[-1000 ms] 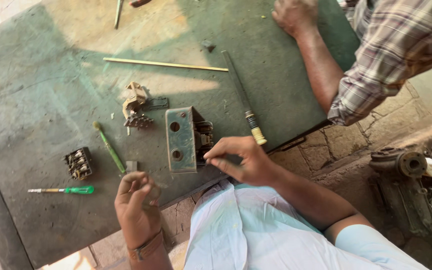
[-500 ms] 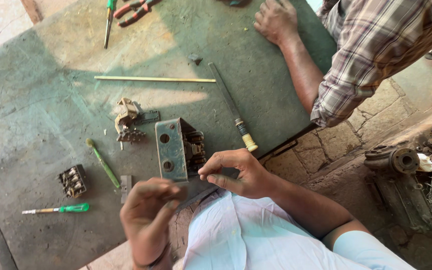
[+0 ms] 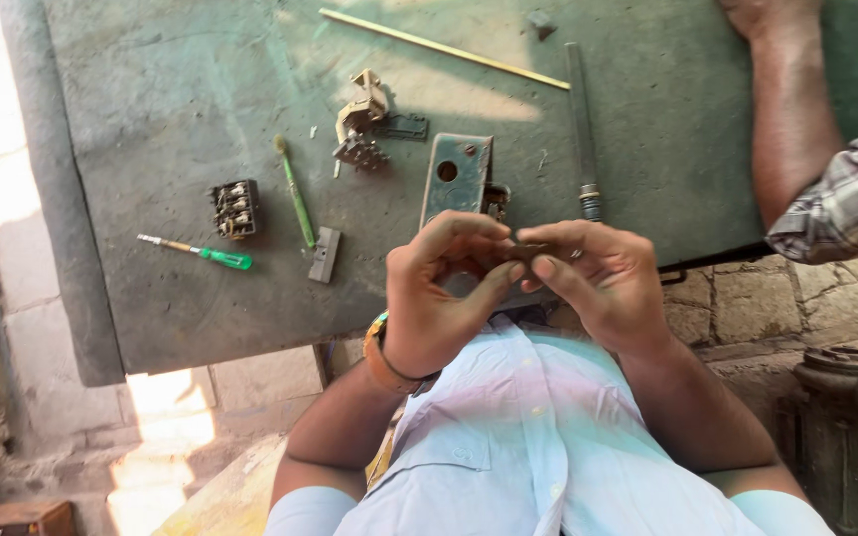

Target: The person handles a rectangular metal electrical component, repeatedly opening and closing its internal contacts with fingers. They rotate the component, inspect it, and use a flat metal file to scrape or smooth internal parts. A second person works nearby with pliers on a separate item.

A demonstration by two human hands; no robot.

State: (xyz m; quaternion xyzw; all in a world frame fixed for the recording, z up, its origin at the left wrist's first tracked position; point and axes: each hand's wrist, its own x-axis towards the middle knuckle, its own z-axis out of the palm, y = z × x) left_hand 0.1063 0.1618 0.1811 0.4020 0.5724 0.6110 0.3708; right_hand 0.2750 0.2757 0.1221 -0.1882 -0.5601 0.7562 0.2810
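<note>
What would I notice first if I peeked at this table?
First, the two hands in the middle: the left hand and right hand pinch a small dark part together, just above a grey metal plate on the green table. To the left lie a green screwdriver and a small dark block. Another person's arm rests at the top right corner.

No packages, labels, signs or screens show anywhere in this view.
</note>
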